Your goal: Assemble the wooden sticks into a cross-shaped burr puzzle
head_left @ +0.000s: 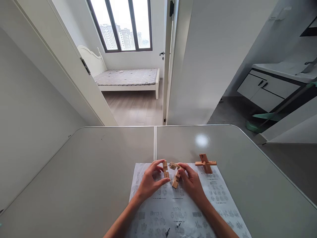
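My left hand [153,179] grips a notched wooden puzzle piece [165,169] upright between thumb and fingertips. Opposite it, my right hand [190,181] is closed on some joined wooden puzzle pieces [175,182]; one block end [172,165] juts toward the left hand. My fingers cover part of this group, so I cannot tell how the pieces interlock. A narrow gap separates what the two hands hold. Both hands are over a printed instruction sheet [170,211]. To the right, an assembled cross-shaped wooden puzzle [206,163] rests by the sheet's top right corner.
The sheet lies on a grey table [99,185] with a seam down its middle and a raised pale edge. Beyond it are a doorway with a bed [128,77], a white wall [205,66], and a sink cabinet [269,86] at right.
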### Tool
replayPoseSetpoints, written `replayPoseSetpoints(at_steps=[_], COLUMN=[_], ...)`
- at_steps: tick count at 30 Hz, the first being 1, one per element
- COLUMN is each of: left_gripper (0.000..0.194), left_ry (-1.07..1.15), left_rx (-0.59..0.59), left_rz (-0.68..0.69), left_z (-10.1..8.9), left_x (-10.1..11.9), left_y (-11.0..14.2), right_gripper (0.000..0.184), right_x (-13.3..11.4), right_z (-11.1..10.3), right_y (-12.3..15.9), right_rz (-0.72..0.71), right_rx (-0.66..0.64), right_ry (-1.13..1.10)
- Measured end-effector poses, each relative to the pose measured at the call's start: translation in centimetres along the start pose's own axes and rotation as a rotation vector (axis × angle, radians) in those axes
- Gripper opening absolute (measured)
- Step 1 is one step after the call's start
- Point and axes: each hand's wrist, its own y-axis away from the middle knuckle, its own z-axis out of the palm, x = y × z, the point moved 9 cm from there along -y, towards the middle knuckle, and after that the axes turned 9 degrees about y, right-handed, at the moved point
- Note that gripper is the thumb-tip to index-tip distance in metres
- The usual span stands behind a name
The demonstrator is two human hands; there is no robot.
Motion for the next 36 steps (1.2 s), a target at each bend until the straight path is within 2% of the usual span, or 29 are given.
replayPoseSetpoints(at_steps=[8, 17, 21, 26, 36], left_gripper=[0.061, 0.062, 0.063, 0.064, 0.064], left_ry=[0.002, -0.035, -0.049, -0.035, -0.054], left_rx=[0.003, -0.019, -0.036, -0.070, -0.091], left_rz=[0.004, 0.007, 0.005, -0.021, 0.006], left_z=[-0.2, 0.0, 0.1, 0.3, 0.4], left_x=[0.1, 0.1, 0.3, 0.1, 0.2], left_y=[0.0, -0.1, 0.0, 0.0, -0.2], right_gripper=[0.036, 0.034, 0.030, 0.031, 0.020], right_x=[0.3, -2.3, -3.0, -2.7, -2.7], right_z=[0.9, 1.2, 1.1, 0.7, 0.9], right_y=[0.2, 0.2, 0.3, 0.3, 0.2], right_rz=[0.002, -0.150, -0.193, -0.159, -0.145], right_rx=[-0.041, -0.093, -0.076, -0.032, -0.079], right_ry=[-0.042, -0.034, -0.023, 0.053, 0.006])
